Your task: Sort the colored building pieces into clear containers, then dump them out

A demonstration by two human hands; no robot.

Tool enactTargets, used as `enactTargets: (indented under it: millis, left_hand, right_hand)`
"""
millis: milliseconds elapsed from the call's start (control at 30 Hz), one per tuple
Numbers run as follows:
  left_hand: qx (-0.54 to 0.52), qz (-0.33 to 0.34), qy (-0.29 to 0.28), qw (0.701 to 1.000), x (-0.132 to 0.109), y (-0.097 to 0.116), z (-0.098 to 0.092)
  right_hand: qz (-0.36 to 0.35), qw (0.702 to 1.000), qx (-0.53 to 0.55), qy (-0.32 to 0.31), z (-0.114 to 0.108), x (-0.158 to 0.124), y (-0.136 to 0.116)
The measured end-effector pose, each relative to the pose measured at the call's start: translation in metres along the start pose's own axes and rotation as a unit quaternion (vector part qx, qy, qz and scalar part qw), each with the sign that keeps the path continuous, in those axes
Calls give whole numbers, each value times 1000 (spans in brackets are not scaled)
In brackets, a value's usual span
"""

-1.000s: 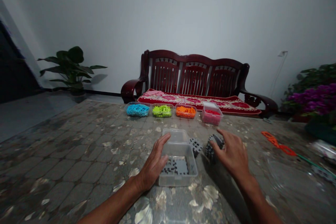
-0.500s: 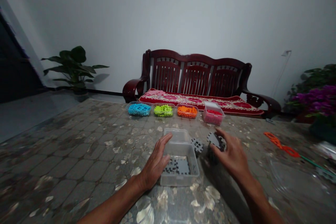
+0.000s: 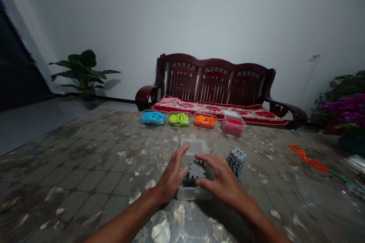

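Observation:
A clear plastic box (image 3: 196,195) stands in front of me with its lid (image 3: 194,146) open at the back. My left hand (image 3: 173,176) is at the box's left side, fingers outstretched and thumb apart over the rim. Between the thumb and fingers of my right hand (image 3: 218,174) is a batch of grey interlocking tiles (image 3: 196,169), over or inside the box; its depth is hard to tell. Just right of that hand, a stack of grey tiles (image 3: 237,160) leans on the table. Another grey tile is mostly hidden behind my right hand.
Along the table's (image 3: 94,174) far edge stand tubs of blue pieces (image 3: 153,118), green pieces (image 3: 179,119), orange pieces (image 3: 205,121) and red pieces (image 3: 234,126). Joined orange rings (image 3: 308,158) and a clear lid (image 3: 322,193) lie at right. Behind is a wooden bench (image 3: 215,79).
My right hand has moved left from the grey stack to the box, carrying grey tiles from it. My left hand has stayed beside the box.

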State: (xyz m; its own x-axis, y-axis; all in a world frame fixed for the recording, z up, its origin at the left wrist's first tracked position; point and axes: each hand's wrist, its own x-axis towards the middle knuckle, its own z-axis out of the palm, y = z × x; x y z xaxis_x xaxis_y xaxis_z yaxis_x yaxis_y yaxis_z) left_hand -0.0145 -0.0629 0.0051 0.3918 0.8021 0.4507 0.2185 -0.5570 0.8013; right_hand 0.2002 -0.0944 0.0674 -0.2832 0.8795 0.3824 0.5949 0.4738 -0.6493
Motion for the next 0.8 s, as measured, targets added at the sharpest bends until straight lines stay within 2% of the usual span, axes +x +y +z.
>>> enactTargets:
  millis: [133,233,400,500,567,633,800]
  left_hand:
    - [10,10,3,1000,0,-7,1]
    - [12,8,0,1000,1,-8,1]
    - [14,20,-5,1000,0,-10,0]
    - [13,22,-6,1000,0,-11,0]
    - [11,21,-5,1000,0,-12,0]
    - [11,24,-5,1000,0,-12,0]
    - [24,42,-1,999,1,-16,1]
  right_hand:
    - [67,992,72,73,-10,1,18]
    - [113,983,79,123,-18,0,34]
    - [109,974,-45,194,-34,-3,50]
    - [97,952,-167,238,-51,-4,61]
    - [105,932,-248,241,-61,-5,68]
    - [131,916,-311,219,-69,-7,72]
    - [200,893,-378,140,-71,-11,72]
